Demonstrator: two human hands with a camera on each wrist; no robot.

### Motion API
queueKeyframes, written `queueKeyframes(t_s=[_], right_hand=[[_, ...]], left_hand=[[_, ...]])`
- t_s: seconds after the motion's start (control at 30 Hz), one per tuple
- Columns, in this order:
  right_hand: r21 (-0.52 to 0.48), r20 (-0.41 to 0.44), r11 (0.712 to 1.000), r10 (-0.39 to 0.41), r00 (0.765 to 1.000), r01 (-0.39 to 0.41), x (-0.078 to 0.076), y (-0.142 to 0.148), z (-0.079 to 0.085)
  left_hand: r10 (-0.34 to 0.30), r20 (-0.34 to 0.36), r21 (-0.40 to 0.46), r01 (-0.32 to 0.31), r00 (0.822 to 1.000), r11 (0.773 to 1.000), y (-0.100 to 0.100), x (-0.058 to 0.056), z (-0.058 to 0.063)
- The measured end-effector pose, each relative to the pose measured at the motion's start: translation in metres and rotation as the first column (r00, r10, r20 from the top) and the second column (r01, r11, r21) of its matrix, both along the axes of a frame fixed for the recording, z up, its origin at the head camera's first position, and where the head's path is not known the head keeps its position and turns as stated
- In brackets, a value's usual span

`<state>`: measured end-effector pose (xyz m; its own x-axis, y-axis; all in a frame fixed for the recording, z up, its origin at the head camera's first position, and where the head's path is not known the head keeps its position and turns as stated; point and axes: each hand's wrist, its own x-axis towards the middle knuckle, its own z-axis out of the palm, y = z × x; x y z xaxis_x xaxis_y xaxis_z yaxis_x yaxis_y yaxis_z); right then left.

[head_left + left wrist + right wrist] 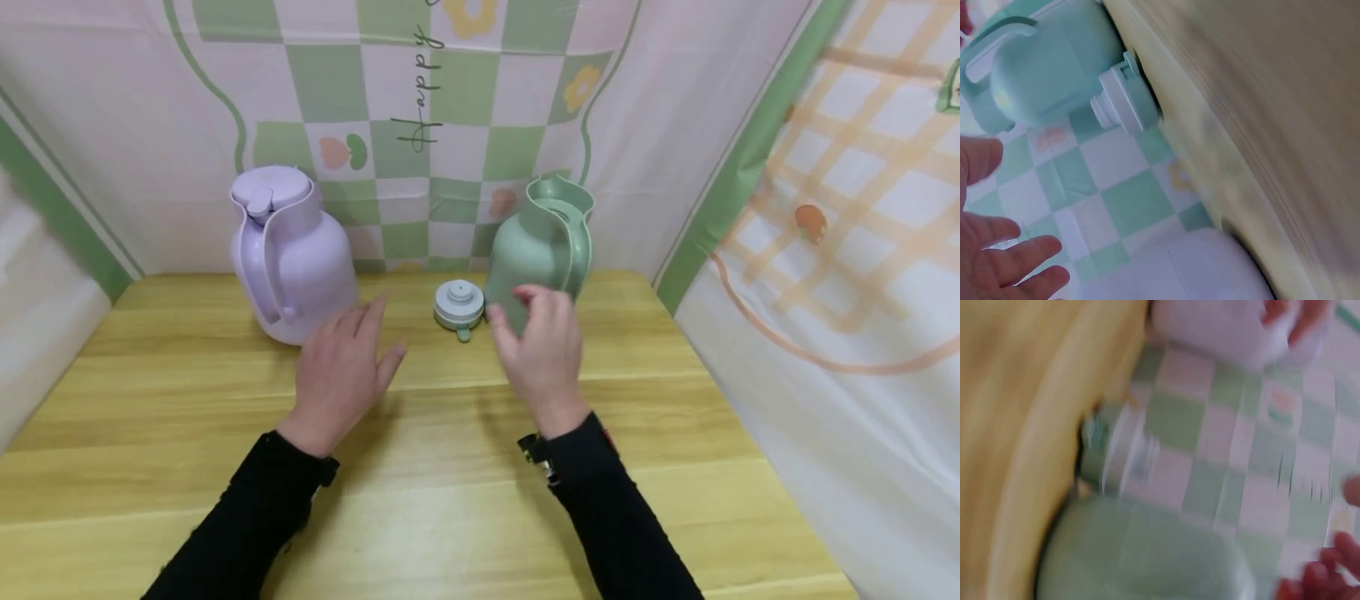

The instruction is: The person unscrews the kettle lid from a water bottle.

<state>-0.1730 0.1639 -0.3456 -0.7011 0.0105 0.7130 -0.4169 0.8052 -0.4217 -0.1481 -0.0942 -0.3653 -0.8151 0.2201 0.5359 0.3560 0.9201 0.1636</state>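
Observation:
A lilac thermos jug (pixel 311 262) with its lid on stands at the back left of the table. At the back right is a green thermos jug (pixel 525 250), its handle toward the right. Between the two lies a round stopper lid (pixel 459 304), upside down, pale grey with a green tab. My left hand (pixel 337 375) hovers in front of the lilac jug, fingers extended and holding nothing. In front of the green jug is my right hand (pixel 546 350), its fingers bent loosely with nothing in them. The right wrist view is blurred.
The wooden table (pixel 420 500) ends at a hanging cloth (pixel 397 200) with green and white checks behind the jugs. More patterned cloth (pixel 840 317) hangs along the right side, and white cloth (pixel 45 317) along the left.

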Motion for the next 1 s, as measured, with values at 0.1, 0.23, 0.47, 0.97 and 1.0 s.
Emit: queueKeyframes(t_s=[0.1, 0.23, 0.47, 0.97, 1.0], right_hand=[[0.228, 0.153, 0.971, 0.039, 0.987, -0.073, 0.009, -0.019, -0.012], [0.388, 0.309, 0.909, 0.025, 0.951, -0.150, 0.013, -0.032, -0.026], [0.464, 0.431, 0.862, -0.015, 0.902, -0.207, 0.013, -0.040, -0.045], [0.462, 0.414, 0.864, -0.011, 0.910, -0.199, 0.010, -0.046, -0.050], [0.461, 0.419, 0.864, -0.012, 0.908, -0.202, 0.010, -0.046, -0.050]], left_hand=[[0.029, 0.022, -0.074, -0.027, 0.999, 0.997, -0.005, 0.006, -0.003], [0.063, 0.126, -0.138, -0.045, 0.990, 0.989, -0.008, 0.010, -0.005], [0.063, 0.190, -0.144, -0.036, 0.980, 0.989, -0.015, 0.010, -0.013], [0.059, 0.201, -0.138, -0.032, 0.978, 0.990, -0.019, 0.010, -0.012], [0.060, 0.200, -0.141, -0.031, 0.978, 0.990, -0.019, 0.009, -0.011]])
